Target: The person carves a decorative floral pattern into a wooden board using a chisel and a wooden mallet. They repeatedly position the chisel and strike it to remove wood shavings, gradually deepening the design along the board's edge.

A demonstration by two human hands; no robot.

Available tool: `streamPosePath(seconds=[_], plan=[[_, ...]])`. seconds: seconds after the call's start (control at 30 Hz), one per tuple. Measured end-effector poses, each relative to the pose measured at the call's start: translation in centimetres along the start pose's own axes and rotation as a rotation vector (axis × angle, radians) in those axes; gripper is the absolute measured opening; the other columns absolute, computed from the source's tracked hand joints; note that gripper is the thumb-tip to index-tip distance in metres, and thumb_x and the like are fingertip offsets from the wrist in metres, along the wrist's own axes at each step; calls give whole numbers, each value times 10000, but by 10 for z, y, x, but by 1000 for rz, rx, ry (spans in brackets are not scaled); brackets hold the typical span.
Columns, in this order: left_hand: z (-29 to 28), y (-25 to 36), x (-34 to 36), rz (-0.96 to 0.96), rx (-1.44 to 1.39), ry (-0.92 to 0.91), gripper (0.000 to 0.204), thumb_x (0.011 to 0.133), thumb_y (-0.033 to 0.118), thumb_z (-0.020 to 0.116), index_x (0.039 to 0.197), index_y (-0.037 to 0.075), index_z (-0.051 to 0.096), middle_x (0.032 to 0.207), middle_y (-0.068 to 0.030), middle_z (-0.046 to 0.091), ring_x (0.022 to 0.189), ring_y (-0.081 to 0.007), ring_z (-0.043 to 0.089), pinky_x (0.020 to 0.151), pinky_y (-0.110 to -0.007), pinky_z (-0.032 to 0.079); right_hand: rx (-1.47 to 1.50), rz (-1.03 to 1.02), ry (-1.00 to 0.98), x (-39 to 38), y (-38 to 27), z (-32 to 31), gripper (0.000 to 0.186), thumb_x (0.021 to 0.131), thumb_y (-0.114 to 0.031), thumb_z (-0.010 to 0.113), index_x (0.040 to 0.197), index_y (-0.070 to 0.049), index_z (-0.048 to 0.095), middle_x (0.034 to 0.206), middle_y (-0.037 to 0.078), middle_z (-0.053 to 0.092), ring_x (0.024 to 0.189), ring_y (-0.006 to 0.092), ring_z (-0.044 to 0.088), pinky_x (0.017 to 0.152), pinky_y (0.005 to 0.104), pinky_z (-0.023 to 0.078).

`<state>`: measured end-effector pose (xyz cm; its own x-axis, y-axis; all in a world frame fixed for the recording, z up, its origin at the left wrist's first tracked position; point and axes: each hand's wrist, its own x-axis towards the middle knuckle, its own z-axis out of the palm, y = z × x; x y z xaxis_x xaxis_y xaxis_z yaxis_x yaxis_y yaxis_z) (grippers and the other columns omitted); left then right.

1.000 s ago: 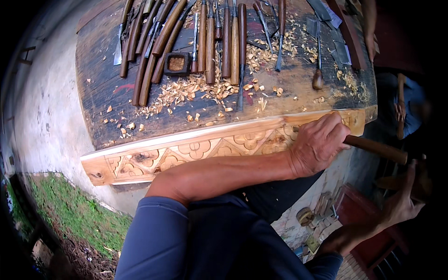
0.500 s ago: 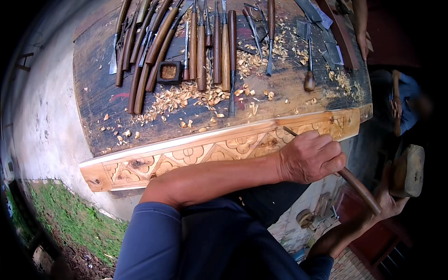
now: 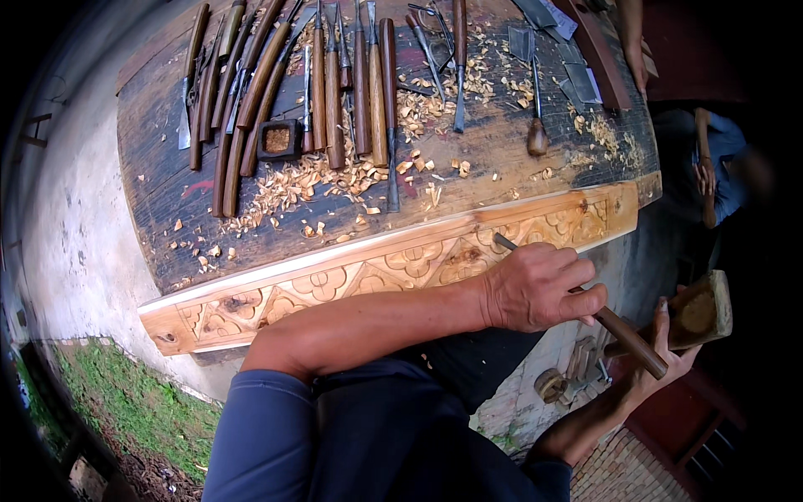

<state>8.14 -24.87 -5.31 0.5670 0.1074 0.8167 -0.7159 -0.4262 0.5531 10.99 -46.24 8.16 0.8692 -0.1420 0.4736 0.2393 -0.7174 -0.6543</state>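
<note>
My left hand [image 3: 542, 286] is wrapped round a wood chisel [image 3: 629, 341], whose dark blade tip meets the carved face of a long pale wooden board [image 3: 330, 289]. Overlapping arcs, petal shapes and zigzag lines run along that board, partly covered by my left forearm. At the lower right, my right hand [image 3: 674, 358] grips a wooden mallet [image 3: 703, 316]. The mallet's head is block-shaped with a worn hollow on one face. From this view the chisel's handle end overlaps my right hand; I cannot tell how far apart they are.
Several chisels and gouges [image 3: 335, 125] lie across the dark workbench [image 3: 159, 205] among wood shavings [image 3: 309, 180]. A small dark square box [image 3: 278, 140] sits among them. Another person's arm [image 3: 632, 46] rests at the far right edge, and a seated person in blue [image 3: 726, 159] is beyond.
The mallet has tilted and shifted leftward and down, nearer the chisel's handle. My left hand still holds the chisel against the board. The whole view has shifted slightly.
</note>
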Motion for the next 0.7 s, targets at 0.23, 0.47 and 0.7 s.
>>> streamPosePath(seconds=[0.23,0.47,0.7], plan=[[-2,-2,2,-66,-34,-5,335,870,414,731,1034,149,609,814,-25,463,656,-195,557,515,-351,448,9,-14,-18,-2,-13,10,552,904,38,769,1407,50,541,1247,151,695,995,153,660,811,259,561],[-2,-4,4,-99,-92,27,338,879,414,724,1043,142,608,818,-35,468,665,-215,574,522,-358,461,31,-81,-28,-1,-16,14,538,892,42,775,1385,46,560,1229,135,699,973,140,659,772,246,551],[-4,-3,7,-14,-80,13,340,874,412,725,1055,144,619,832,-28,494,674,-217,577,544,-363,465,38,-67,-8,3,-9,10,584,891,71,755,1430,51,531,1253,156,699,1032,176,670,939,315,554]])
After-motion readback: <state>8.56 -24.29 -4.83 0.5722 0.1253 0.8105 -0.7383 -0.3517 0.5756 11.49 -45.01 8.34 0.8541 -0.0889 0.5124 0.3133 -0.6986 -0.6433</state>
